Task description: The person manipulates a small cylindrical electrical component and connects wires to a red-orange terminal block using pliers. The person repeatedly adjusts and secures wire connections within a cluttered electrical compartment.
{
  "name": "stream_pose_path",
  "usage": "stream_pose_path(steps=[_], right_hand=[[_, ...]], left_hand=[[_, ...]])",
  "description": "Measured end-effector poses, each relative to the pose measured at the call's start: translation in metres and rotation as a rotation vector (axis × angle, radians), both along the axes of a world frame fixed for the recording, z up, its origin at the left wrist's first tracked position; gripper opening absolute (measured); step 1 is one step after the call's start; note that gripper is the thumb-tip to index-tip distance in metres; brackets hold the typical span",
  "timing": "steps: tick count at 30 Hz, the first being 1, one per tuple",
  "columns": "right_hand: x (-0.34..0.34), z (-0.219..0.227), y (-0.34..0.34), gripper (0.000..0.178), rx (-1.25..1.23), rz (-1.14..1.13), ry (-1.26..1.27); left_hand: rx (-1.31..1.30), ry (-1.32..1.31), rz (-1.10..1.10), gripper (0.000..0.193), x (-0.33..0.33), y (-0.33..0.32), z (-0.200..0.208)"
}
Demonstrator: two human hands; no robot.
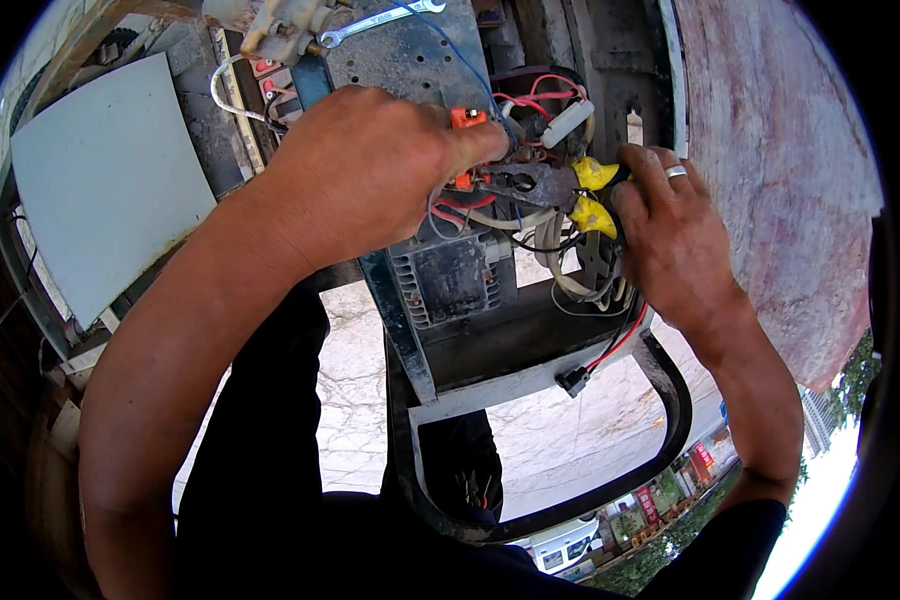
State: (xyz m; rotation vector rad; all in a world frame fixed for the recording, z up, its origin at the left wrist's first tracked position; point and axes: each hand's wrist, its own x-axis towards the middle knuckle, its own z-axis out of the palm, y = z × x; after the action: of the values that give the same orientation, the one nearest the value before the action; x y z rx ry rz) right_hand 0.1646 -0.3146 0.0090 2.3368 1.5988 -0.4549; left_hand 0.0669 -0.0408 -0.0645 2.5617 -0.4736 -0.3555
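Observation:
My right hand (pixel 675 220), with a ring on one finger, grips a pair of pliers (pixel 550 185) by its yellow handles. The dark jaws point left and reach an orange plastic part (pixel 467 118) with metal screws. My left hand (pixel 370 165) is closed about that orange part, its curled fingers mostly hidden and one digit stretched along the part's right side. A thin blue wire (pixel 460 55) runs down to that fingertip. Red and pale wires (pixel 530 220) loop below and right of the jaws. What exactly the jaws touch is hard to make out.
Beneath my hands sits a finned black box (pixel 445 280) on a metal frame. A wrench (pixel 380 22) lies on the dark plate above. A black plug (pixel 573 381) hangs on red and black leads. A pale panel (pixel 105 180) stands left; a worn reddish board (pixel 780 180) stands right.

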Motion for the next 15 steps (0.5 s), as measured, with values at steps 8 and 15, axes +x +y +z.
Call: stream_pose_path(steps=[8,15], right_hand=[[-0.0017,0.0065,0.0045,0.027,-0.037,-0.050,0.065],[-0.0002,0.0040,0.0000,0.023,0.011,-0.035,0.056]], left_hand=[[0.001,-0.031,0.001,0.059,-0.0017,0.0008,-0.0013],[0.003,0.008,0.003,0.061,0.0000,0.0006,0.0018]])
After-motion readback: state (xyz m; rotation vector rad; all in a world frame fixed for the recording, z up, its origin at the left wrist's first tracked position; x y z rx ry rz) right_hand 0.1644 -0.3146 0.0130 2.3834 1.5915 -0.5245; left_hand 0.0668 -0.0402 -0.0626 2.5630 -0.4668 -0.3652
